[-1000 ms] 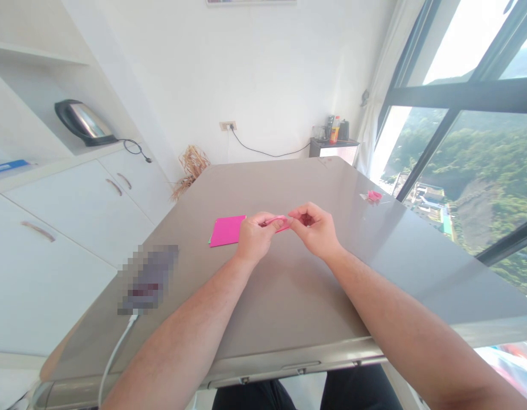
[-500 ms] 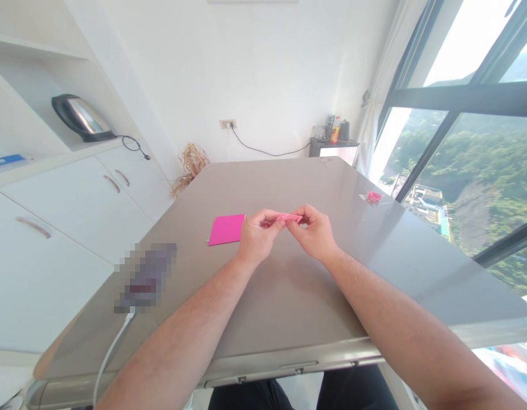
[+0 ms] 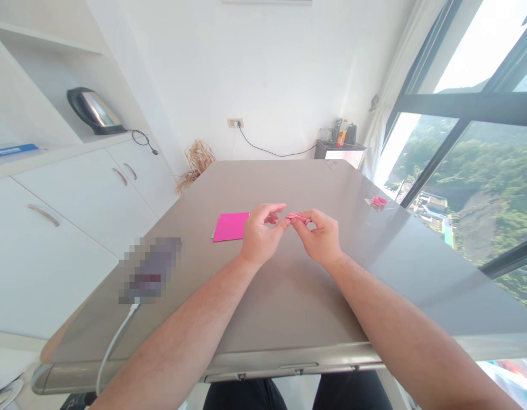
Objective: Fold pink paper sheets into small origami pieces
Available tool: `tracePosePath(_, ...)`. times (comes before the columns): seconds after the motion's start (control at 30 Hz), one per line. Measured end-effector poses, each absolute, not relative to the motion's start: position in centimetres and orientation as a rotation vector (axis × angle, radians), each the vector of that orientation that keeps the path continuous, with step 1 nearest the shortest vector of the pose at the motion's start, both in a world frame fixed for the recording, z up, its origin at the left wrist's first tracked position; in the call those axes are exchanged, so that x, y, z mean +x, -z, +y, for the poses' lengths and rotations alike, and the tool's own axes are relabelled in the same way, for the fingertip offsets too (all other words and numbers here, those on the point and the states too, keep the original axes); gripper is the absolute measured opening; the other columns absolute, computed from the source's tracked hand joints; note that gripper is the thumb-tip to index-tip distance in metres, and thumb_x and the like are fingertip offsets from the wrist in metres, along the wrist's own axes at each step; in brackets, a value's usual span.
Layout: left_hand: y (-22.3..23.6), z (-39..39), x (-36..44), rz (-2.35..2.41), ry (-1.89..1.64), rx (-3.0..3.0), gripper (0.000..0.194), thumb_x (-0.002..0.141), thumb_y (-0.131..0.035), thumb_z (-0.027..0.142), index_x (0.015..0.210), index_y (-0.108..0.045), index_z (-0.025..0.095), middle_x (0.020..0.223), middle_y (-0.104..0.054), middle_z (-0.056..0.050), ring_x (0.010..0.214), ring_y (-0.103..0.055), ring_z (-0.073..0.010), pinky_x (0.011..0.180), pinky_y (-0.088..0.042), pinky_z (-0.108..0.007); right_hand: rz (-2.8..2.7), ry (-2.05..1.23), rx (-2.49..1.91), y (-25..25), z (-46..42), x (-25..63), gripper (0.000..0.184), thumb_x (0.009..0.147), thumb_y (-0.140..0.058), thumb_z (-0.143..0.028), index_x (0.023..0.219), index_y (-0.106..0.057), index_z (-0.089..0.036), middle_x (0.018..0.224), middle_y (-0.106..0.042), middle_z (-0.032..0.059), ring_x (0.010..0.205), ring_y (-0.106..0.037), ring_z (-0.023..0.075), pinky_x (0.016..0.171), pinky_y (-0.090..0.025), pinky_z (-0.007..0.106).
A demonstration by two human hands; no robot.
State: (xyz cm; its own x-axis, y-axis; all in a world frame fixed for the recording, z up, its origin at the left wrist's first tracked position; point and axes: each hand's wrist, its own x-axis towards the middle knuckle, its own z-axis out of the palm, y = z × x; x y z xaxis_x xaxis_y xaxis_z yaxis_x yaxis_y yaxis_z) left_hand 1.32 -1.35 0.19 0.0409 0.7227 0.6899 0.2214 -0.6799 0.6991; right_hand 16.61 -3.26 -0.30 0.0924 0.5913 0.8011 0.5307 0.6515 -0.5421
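Observation:
Over the middle of the table, my right hand (image 3: pixel 322 234) pinches a small folded piece of pink paper (image 3: pixel 298 218) between thumb and fingers. My left hand (image 3: pixel 263 234) is beside it, with the index finger stretched out and apart from the thumb. The left thumb tip is at the paper's left end; whether it presses on it I cannot tell. Just left of that hand lies a stack of square paper (image 3: pixel 229 226) with a bright pink sheet on top and a green edge showing beneath. The left hand covers part of its right side.
A blurred-out device (image 3: pixel 154 270) with a white cable (image 3: pixel 118 336) lies on the table (image 3: pixel 280 296) at the left. A crumpled or folded pink paper piece (image 3: pixel 379 201) sits near the right edge by the window. A kettle (image 3: pixel 96 111) stands on the left shelf.
The left fingers have let go of the pink paper and opened away from the thumb. The right hand keeps its pinch. The whole view has shifted slightly.

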Motion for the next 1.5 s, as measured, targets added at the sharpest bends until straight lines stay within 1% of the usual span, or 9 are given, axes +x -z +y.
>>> tracePosePath(0.07,-0.1,-1.9,1.8,0.910,-1.953,1.944,0.042,0.077,-0.078,0.025,0.114,-0.058,0.023,0.111,-0.062,-0.007,0.093,-0.064,-0.0168,0.084,-0.059,-0.038,-1.550,0.014,-0.987,0.3,-3.3,16.5,0.013,0.089,-0.064,-0.028,0.082,-0.075,-0.023,0.071,-0.069,0.0000,0.066,-0.061,0.0130,0.062,-0.048,0.026)
tracePosePath(0.1,-0.1,-2.2,2.0,0.862,-2.034,1.978,0.046,0.077,-0.077,0.021,0.116,-0.055,0.023,0.112,-0.058,-0.007,0.096,-0.063,-0.0172,0.086,-0.059,-0.039,-1.552,0.043,-0.994,0.3,-3.3,16.5,0.014,0.089,-0.064,-0.028,0.081,-0.074,-0.023,0.069,-0.067,-0.0001,0.065,-0.060,0.0130,0.060,-0.048,0.026)
tracePosePath(0.2,-0.2,-3.2,2.5,0.790,-2.112,2.149,0.044,0.079,-0.072,0.013,0.115,-0.050,0.024,0.109,-0.056,-0.007,0.102,-0.062,-0.0195,0.088,-0.059,-0.042,-1.563,0.098,-0.994,0.2,-3.4,16.4,0.015,0.088,-0.062,-0.024,0.078,-0.073,-0.023,0.065,-0.064,-0.0010,0.062,-0.059,0.0125,0.059,-0.046,0.025)
tracePosePath(0.37,-0.4,-3.8,2.8,0.830,-2.106,2.305,0.038,0.081,-0.066,0.006,0.111,-0.051,0.023,0.104,-0.056,-0.006,0.098,-0.062,-0.0193,0.084,-0.060,-0.042,-1.568,0.178,-0.970,0.2,-3.4,16.4,0.014,0.084,-0.061,-0.018,0.074,-0.071,-0.021,0.062,-0.062,-0.0020,0.060,-0.058,0.0114,0.059,-0.046,0.024)
tracePosePath(0.5,-0.6,-3.7,2.9,0.894,-2.156,2.316,0.032,0.082,-0.065,0.007,0.107,-0.053,0.022,0.100,-0.057,-0.005,0.096,-0.061,-0.0186,0.080,-0.060,-0.039,-1.575,0.214,-0.965,0.3,-3.4,16.3,0.016,0.083,-0.060,-0.020,0.069,-0.067,-0.021,0.059,-0.060,-0.0022,0.057,-0.056,0.0113,0.056,-0.044,0.024)
tracePosePath(0.8,-0.9,-3.9,2.9,0.993,-2.146,2.346,0.025,0.085,-0.063,0.010,0.104,-0.053,0.022,0.098,-0.057,-0.006,0.094,-0.061,-0.0179,0.080,-0.058,-0.038,-1.600,0.201,-0.991,0.3,-3.5,16.2,0.017,0.084,-0.059,-0.023,0.069,-0.065,-0.022,0.060,-0.060,-0.0012,0.058,-0.055,0.0123,0.057,-0.044,0.025)
tracePosePath(1.0,-1.1,-4.0,2.8,0.974,-2.147,2.388,0.025,0.084,-0.063,0.009,0.104,-0.053,0.022,0.095,-0.059,-0.004,0.095,-0.060,-0.0176,0.081,-0.055,-0.035,-1.623,0.225,-0.954,0.3,-3.5,16.3,0.017,0.084,-0.059,-0.021,0.067,-0.064,-0.022,0.060,-0.061,-0.0006,0.057,-0.055,0.0125,0.057,-0.043,0.026)
tracePosePath(1.17,-1.1,-3.8,2.8,0.971,-2.196,2.425,0.026,0.084,-0.063,0.007,0.103,-0.052,0.022,0.094,-0.059,-0.004,0.092,-0.060,-0.0173,0.078,-0.055,-0.034,-1.650,0.254,-0.945,0.3,-3.6,16.3,0.019,0.085,-0.058,-0.021,0.067,-0.064,-0.022,0.060,-0.061,-0.0003,0.057,-0.055,0.0127,0.057,-0.042,0.027)
tracePosePath(1.5,-1.1,-3.8,2.7,0.958,-2.187,2.464,0.025,0.086,-0.060,0.007,0.104,-0.052,0.022,0.095,-0.059,-0.005,0.093,-0.060,-0.0179,0.077,-0.056,-0.035,-1.661,0.261,-0.935,0.1,-3.7,16.3,0.020,0.086,-0.057,-0.021,0.066,-0.063,-0.022,0.059,-0.061,-0.0001,0.057,-0.055,0.0128,0.057,-0.042,0.027)
